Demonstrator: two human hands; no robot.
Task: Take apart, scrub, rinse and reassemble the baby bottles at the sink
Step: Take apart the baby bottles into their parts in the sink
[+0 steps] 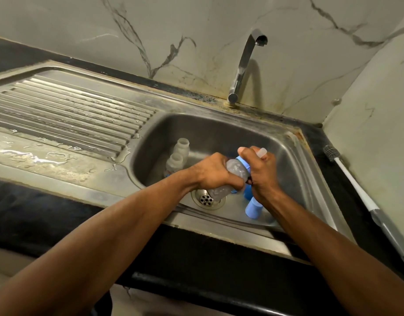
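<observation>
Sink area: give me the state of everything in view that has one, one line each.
Held bottle: tilted over the basin, blue collar and teat on.
Left hand: grips the bottle body.
Right hand: grips the collar.
Two bare bottles: in the basin, collars off, mouths open.
Blue cap: loose on the basin floor.
Tap: no water running.
Bottle brush: lying on the counter, untouched.
Draining board: wet.

Sink point(294, 156): set in the worktop point(59, 208), drainboard point(66, 110) to its left
Tap point(242, 65): behind the sink, at the wall
Two bottles point(177, 157): in the sink, left side
Drain point(206, 198): front of the sink floor
Cup point(253, 209): in the sink, right of the drain
Brush point(356, 185): on the worktop, right of the sink
Held bottle point(235, 171): over the sink, left hand point(213, 171) and right hand point(260, 169) on it
</observation>
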